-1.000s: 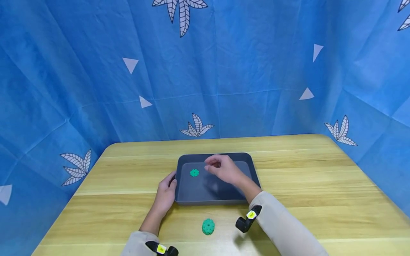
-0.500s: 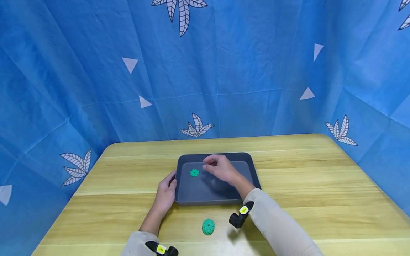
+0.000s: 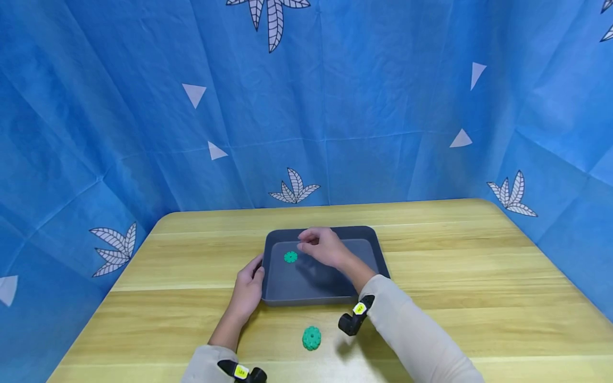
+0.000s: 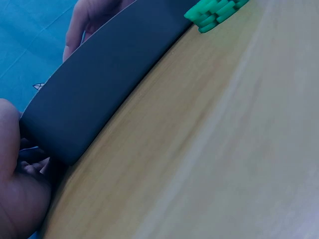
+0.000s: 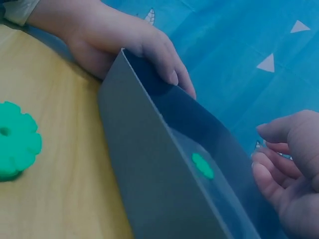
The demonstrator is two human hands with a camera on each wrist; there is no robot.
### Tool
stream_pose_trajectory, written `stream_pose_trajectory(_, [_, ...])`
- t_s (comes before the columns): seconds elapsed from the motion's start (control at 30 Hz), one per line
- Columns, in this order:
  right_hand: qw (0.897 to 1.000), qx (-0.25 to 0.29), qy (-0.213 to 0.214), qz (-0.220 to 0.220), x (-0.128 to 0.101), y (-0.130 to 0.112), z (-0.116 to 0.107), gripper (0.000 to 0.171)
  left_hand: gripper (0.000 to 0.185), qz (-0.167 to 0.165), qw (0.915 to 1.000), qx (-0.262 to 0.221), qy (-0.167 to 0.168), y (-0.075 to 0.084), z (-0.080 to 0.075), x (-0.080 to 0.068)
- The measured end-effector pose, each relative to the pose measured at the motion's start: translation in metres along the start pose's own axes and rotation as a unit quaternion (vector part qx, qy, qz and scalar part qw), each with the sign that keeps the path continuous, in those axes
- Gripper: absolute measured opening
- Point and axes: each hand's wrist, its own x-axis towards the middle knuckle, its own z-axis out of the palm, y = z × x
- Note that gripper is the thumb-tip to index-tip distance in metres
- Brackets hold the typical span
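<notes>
A dark grey tray [image 3: 283,287] lies on the wooden table. My left hand [image 3: 248,291] grips its left side, and in the right wrist view the thumb of that left hand [image 5: 144,45] hooks over the rim. Over the tray hovers my right hand [image 3: 325,248], its fingers loosely bent. The right wrist view shows a gap between that hand's thumb and fingers [image 5: 291,137], with nothing visible held. One green notched disc [image 3: 290,257] lies flat on the tray floor, just left of the right fingertips. Several more sit as a stack of green discs [image 3: 312,338] before the tray.
The wooden table [image 3: 460,266] extends around the tray on every side. A blue curtain [image 3: 364,106] with white leaves and triangles hangs behind it. A small black wrist camera [image 3: 354,318] hangs beneath the right sleeve, above the tabletop.
Step by step my right hand has shifted left over the tray, closer to the lone green disc. The left hand, tray and discs stay in place.
</notes>
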Motion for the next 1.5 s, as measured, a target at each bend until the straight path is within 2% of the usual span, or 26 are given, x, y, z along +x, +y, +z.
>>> stream_pose_trajectory(0.23, [0.999,-0.031,-0.003,-0.008,0.008,-0.003,0.002,0.031,0.041,-0.001,1.0000,-0.002,-0.002,-0.001,-0.001,0.001])
stream_pose_trajectory(0.6, [0.998,-0.065,-0.016,-0.008,0.021,0.010,0.017,0.030,0.041,-0.001,1.0000,-0.001,-0.001,0.000,-0.001,0.001])
stream_pose_trajectory(1.13, [0.993,-0.115,-0.032,0.001,0.020,0.015,0.027,0.036,0.042,-0.003,1.0000,0.007,0.003,0.001,0.000,0.001])
stream_pose_trajectory(1.5, [0.990,-0.137,-0.034,-0.006,0.022,0.017,0.030,0.032,0.042,-0.004,1.0000,0.004,0.000,0.002,0.000,0.001])
